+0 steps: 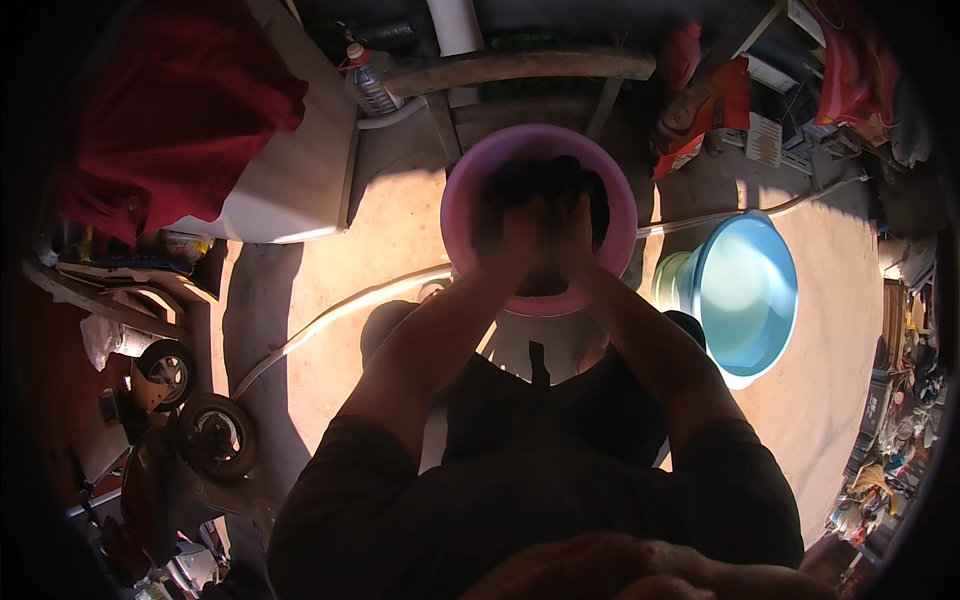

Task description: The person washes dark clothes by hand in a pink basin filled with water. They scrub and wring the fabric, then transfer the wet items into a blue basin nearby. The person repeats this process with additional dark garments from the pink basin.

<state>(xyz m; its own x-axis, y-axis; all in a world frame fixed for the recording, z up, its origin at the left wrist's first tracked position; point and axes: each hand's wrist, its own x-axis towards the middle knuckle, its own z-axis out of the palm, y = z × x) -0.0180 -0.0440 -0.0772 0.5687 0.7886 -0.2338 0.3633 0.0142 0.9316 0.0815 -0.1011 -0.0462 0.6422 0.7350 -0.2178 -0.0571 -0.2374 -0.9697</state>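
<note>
A pink plastic basin (454, 225) stands before me, between and beyond my knees. Dark wet-looking cloth (555, 176) lies bunched in it, mostly lost in shadow. Both my forearms reach down over the near rim. My left hand (525, 225) is on the cloth, left of the middle, with blurred fingers closed on it. Close beside it, my right hand (576, 225) grips the same cloth a little to the right. The fingertips of both hands are hidden in the dark folds.
A light-blue basin (750, 300) of water stands right, near a pale hose (337, 307) crossing the concrete floor (397, 217). A curved wooden rail (525, 67) and a plastic bottle (369, 79) are beyond. Left are a red cloth (187, 112) over a white cabinet (300, 180) and small wheels (217, 436).
</note>
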